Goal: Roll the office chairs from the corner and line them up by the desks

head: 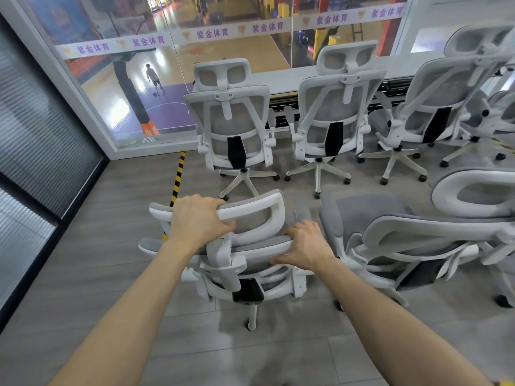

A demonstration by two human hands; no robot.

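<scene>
A white-framed office chair with grey mesh [250, 260] stands right below me, its back toward me. My left hand [199, 218] grips the top bar of its headrest [256, 208]. My right hand [305, 243] holds the upper rim of the backrest, fingers curled over the edge. Ahead, three matching chairs [234, 126], [333, 115], [429, 104] stand in a row facing the long white desk [287, 82] by the glass wall. Another chair [418, 246] stands close on my right.
More chairs crowd the far right [496, 112]. A glass wall [139, 79] runs behind the desk, and a dark ribbed partition [36, 149] closes the left. A yellow-black floor strip [178, 176] runs toward the glass. Grey plank floor lies to my left and below.
</scene>
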